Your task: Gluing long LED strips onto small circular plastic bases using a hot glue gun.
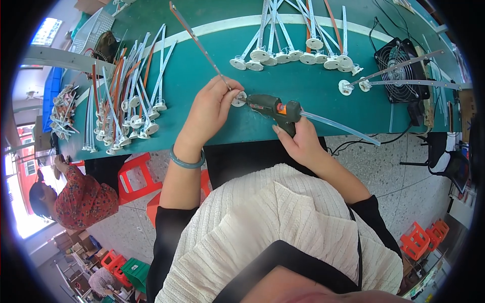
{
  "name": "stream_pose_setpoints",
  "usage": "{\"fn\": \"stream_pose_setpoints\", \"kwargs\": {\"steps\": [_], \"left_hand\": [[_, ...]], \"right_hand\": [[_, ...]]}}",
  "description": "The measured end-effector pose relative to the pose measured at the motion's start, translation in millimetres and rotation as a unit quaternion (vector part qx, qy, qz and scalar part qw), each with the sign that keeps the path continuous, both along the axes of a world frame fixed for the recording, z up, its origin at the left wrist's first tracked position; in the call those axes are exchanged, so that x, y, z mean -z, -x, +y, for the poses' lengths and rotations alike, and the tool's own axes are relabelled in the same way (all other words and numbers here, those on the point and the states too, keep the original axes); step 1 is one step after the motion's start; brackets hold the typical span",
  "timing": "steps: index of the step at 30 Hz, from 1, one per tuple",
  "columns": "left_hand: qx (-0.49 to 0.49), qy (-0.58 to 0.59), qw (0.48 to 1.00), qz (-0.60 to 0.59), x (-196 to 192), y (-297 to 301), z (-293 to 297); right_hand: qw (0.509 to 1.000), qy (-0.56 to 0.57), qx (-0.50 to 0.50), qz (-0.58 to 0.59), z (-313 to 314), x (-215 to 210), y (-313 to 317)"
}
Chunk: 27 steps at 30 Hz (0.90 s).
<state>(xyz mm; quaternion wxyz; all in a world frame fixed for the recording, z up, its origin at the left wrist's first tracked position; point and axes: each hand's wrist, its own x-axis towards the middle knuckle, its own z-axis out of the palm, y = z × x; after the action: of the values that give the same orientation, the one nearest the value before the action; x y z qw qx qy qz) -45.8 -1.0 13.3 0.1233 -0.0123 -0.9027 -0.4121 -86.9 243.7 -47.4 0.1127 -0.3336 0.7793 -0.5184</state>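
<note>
The white disc (238, 100) lies on the green table (187, 76) between the two hands, just beyond the fingertips of the left hand (212, 108) and a little to their right; that hand is clearly the nearer one. The strip (201, 48) has its lower end at the disc, and its long axis runs up and away to the left, slanting well clear of the glue gun (268, 103). The gun comes in from the opposite side, its nozzle pointing left at the disc's right edge; tip and disc look to be touching or nearly so, and I cannot tell which. The relation that matters most, I judge, is this one between the nozzle and the foot of the strip. The left thumb and forefinger are pressed together, pinching the strip low down, close above the disc; the other fingers curl in behind, partly hidden. The right hand (303, 143) is wrapped around the gun's handle from below, thumb along the near side; whether a finger squeezes the trigger cannot be made out. A clear glue stick (343, 129) juts from the gun's back end, sloping down to the right. Beyond the gun, two more strips (411, 82) lie by the fan (396, 53), discs toward the hands.
</note>
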Motion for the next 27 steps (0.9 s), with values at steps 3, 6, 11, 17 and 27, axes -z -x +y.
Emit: {"fn": "stream_pose_setpoints", "kwargs": {"steps": [3, 6, 11, 17, 27], "left_hand": [[0.004, 0.005, 1.000, 0.006, 2.4, -0.7, -1.2], [0.004, 0.004, 1.000, 0.008, 4.1, -0.3, -2.8], [-0.069, -0.037, 0.997, 0.007, 1.2, 8.8, 2.3], [0.005, -0.082, 0.995, 0.059, 8.1, 54.7, 59.6], [0.169, -0.019, 0.978, 0.117, 20.2, 135.6, 135.2]], "right_hand": [[0.999, -0.026, 0.003, 0.028, -0.6, -3.5, -2.0], [0.998, -0.034, 0.007, 0.061, 1.3, -7.3, -2.5], [0.943, 0.114, -0.083, -0.300, 47.9, -14.7, 8.6], [0.921, 0.250, 0.016, -0.299, 118.0, -8.4, 3.8], [0.901, 0.324, 0.146, -0.248, 162.2, 7.7, -3.3]]}}
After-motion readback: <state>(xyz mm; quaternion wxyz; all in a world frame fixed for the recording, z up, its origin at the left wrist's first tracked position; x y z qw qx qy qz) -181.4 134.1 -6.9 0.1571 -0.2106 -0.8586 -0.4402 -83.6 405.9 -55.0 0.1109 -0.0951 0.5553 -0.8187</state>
